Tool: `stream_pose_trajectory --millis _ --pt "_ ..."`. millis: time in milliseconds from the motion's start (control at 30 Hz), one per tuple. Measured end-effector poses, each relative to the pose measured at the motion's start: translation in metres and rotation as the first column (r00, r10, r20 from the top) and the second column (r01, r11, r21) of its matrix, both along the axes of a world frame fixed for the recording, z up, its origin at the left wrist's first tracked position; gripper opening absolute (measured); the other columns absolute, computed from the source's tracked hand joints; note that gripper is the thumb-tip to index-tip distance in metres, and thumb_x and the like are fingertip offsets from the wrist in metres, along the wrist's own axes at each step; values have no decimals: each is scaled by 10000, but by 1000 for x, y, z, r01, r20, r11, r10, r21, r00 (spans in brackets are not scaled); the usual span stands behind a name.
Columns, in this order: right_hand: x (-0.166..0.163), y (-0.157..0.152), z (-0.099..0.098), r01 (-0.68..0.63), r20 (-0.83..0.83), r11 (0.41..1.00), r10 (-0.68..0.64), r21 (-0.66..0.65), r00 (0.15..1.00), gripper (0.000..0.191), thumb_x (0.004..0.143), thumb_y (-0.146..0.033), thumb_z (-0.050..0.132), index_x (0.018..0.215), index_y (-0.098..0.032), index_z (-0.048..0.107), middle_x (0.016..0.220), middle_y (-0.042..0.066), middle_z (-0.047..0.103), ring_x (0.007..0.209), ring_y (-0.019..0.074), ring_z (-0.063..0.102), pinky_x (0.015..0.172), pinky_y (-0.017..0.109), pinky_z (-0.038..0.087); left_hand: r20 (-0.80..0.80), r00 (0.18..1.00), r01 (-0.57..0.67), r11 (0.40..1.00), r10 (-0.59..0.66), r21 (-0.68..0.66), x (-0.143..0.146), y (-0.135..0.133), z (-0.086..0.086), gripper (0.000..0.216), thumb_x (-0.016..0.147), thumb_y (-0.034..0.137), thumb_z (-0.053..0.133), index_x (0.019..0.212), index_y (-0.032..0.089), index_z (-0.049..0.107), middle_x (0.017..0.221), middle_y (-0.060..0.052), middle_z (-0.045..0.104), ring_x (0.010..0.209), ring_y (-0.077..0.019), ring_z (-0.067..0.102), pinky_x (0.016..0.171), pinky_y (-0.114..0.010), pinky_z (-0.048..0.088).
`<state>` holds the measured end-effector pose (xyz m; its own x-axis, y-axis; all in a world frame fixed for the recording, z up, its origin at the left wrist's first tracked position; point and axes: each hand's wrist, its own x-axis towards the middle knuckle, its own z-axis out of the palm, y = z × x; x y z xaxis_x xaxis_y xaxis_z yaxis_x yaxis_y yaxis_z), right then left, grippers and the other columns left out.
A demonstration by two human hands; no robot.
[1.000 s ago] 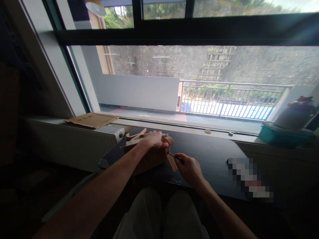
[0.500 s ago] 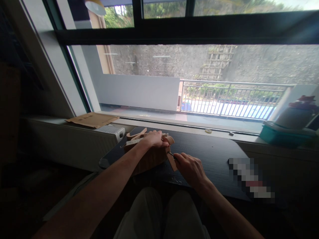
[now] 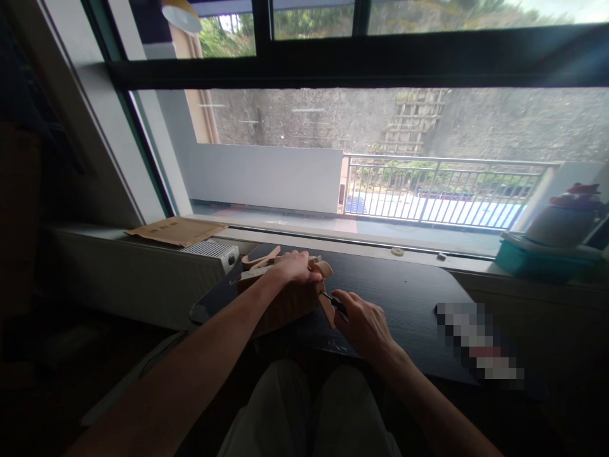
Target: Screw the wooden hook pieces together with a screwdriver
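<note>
A brown, box-shaped item [image 3: 285,312], perhaps a leather bag, sits on the dark table with pale tan strips on it. One curled strip [image 3: 261,257] sticks up at its far left, and another strip [image 3: 326,311] hangs at its right end. My left hand [image 3: 295,266] is closed over the item's top right, its fingertips by a curled tan piece [image 3: 325,268]. In my right hand [image 3: 362,317] is a thin metal-tipped tool [image 3: 339,306] with a dark handle. Its tip meets the hanging strip; its exact kind is unclear.
The black table [image 3: 399,292] stands against the window sill. Left of it are a white radiator [image 3: 143,279] and a brown envelope [image 3: 176,230]. A tape roll [image 3: 398,251] and teal box [image 3: 537,257] rest on the sill. A blurred-out object [image 3: 480,346] lies at the right.
My right hand has turned slightly, showing more of the tool's dark handle. The hanging strip has shifted a little. My left hand stays in place.
</note>
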<state>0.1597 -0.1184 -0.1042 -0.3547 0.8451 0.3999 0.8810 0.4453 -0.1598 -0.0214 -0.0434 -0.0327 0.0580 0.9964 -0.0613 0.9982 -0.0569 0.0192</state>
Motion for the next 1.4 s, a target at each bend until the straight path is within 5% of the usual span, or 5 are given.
stream_pose_trajectory --millis 200,533,933,1233,1400 --pt "4 -1 -2 -124 154 986 106 113 982 264 912 -170 387 1037 -235 610 822 26 639 729 129 577 550 239 298 5 1000 13 1000 -13 10 -1 1 -1 710 628 723 489 1097 190 523 1203 -165 562 1082 -339 522 850 -400 427" --pt "7 9 -5 -24 -300 978 -40 -207 953 329 895 -387 399 1108 -254 611 944 26 699 835 168 632 643 240 388 -2 1000 28 1000 -28 13 0 0 0 661 650 685 517 1092 193 530 1195 -154 569 1087 -324 526 842 -378 428" --pt "6 1 3 -71 176 994 55 81 983 241 916 -200 404 1054 -251 596 837 24 633 742 139 586 548 240 302 13 1000 5 1000 -5 0 1 -4 3 654 662 665 502 1097 177 520 1208 -172 557 1093 -348 521 809 -393 447" --pt "5 7 -1 12 -180 990 -37 -139 983 296 905 -349 396 1085 -267 617 934 15 697 846 158 632 649 238 370 -11 999 42 998 -42 41 -1 -1 -1 660 642 709 489 1052 195 542 1163 -146 602 1072 -317 539 937 -410 362" --pt "3 6 2 80 -122 984 -100 -162 987 311 894 -372 391 1099 -265 599 901 29 704 821 200 643 625 271 359 2 1000 19 1000 -19 13 -1 0 0 658 641 696 503 1063 191 534 1195 -164 573 1088 -330 526 858 -402 420"
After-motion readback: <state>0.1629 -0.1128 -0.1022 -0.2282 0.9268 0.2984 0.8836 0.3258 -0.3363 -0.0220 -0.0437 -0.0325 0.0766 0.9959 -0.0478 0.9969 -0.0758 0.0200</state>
